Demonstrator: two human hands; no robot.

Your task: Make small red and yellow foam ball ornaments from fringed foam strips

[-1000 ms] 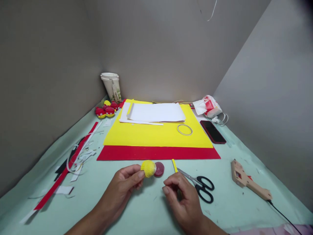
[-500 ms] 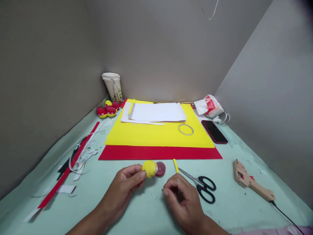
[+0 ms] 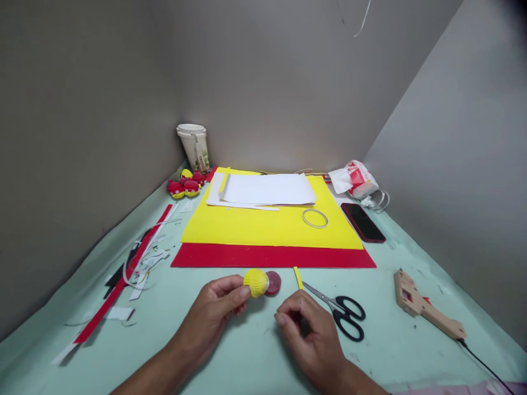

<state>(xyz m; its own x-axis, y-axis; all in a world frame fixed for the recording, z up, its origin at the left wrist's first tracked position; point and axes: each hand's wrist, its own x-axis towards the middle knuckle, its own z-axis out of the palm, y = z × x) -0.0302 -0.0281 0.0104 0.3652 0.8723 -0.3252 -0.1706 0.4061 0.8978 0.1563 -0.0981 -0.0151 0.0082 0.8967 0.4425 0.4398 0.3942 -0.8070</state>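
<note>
Between thumb and fingers, my left hand (image 3: 220, 307) pinches a small yellow ribbed dome (image 3: 256, 283). A dark red coiled disc (image 3: 273, 283) shows just right of the dome, with a whitish bit where they meet; I cannot tell whether they are joined. My right hand (image 3: 308, 332) is closed, thumb and forefinger together, close to the disc but apart from it. Anything in that pinch is too small to make out. Beyond its knuckles lie a yellow strip (image 3: 298, 278) and black-handled scissors (image 3: 343, 312), the blade tips beside the strip.
Yellow sheet (image 3: 247, 227) and red sheet (image 3: 230, 256) lie ahead under white paper (image 3: 267, 189) and a ring (image 3: 315, 218). Left are paper strips (image 3: 123, 280), red-and-yellow pieces (image 3: 183, 187) and a cup (image 3: 194, 147). Right are a phone (image 3: 363, 223), tissue pack (image 3: 357, 178) and corded glue gun (image 3: 428, 307).
The view has shifted slightly, so the table things appear a little further right. My left hand and the yellow dome have moved slightly right; my right hand keeps nearly the same pose.
</note>
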